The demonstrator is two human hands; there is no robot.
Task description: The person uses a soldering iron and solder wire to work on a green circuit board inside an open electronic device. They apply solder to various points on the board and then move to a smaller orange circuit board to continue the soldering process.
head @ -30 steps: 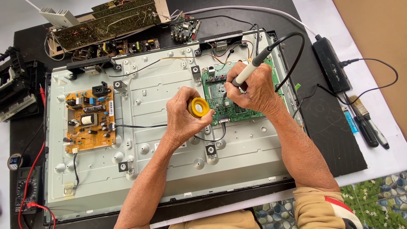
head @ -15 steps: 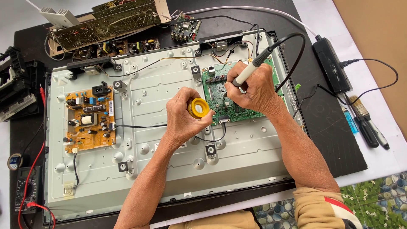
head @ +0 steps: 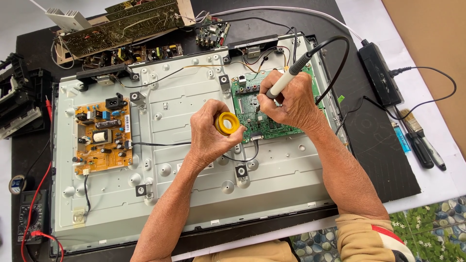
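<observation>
The right hand [head: 291,104] gripped a soldering iron [head: 286,80] like a pen, fingers closed tight round the pale handle, its tip angled down onto the green board [head: 252,121], low enough that the heel of the hand could steady itself there. Its black cord [head: 340,63] looped up and away to the right, clear of the work. The left hand [head: 208,136] was curled shut around a yellow spool [head: 227,123], held just beside the board's left edge so the solder sat close to the tip; the wire itself was too fine to make out. Both worked over the grey metal panel [head: 184,97] lying flat on the bench [head: 432,184]. The orange board [head: 102,136] sat untouched well to the left, and a brush [head: 421,133] lay off to the right within reach.
</observation>
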